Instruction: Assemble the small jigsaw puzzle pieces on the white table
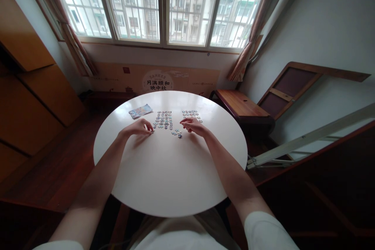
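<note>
On the white round table [164,172], loose jigsaw pieces [166,124] are laid out in rows in the middle. A second group of jigsaw pieces [190,113] lies to the right, partly covered by my right hand [193,125]. Between the hands, nearer to me, is a small heap of pieces [177,134]. My left hand [142,126] pinches a puzzle piece [152,131] at the table surface, just left of the rows. Held slightly above the table, my right hand has thumb and fingers closed together; whatever is between them is too small to make out.
A printed picture sheet [140,111] lies at the table's back left. Beyond the table are a decorated cardboard panel [199,76] and a window. To the right stand a low wooden bench [241,102] and a pale metal frame [310,136]. Wooden cabinets [38,97] stand left.
</note>
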A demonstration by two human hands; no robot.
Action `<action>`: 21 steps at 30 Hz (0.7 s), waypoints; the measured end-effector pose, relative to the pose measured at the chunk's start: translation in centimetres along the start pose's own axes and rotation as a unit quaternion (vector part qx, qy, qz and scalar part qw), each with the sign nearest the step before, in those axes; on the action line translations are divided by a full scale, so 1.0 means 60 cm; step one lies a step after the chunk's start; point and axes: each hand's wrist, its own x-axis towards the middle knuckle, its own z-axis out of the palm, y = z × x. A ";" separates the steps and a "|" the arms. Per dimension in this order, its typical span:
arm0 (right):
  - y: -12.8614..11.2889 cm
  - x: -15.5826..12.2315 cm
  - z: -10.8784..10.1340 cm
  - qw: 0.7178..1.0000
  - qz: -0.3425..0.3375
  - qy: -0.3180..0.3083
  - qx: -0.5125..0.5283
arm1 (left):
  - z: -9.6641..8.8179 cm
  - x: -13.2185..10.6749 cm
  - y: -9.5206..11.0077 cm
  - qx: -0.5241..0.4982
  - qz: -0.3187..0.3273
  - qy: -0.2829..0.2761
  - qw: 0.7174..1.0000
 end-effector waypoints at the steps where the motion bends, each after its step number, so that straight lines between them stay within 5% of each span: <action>1: 0.000 0.000 0.002 1.000 0.003 -0.006 -0.004 | 0.001 0.000 -0.001 0.002 0.002 0.001 1.000; 21: -0.008 -0.011 0.016 0.999 0.017 -0.029 -0.039 | 0.015 0.009 -0.014 0.017 -0.006 0.022 1.000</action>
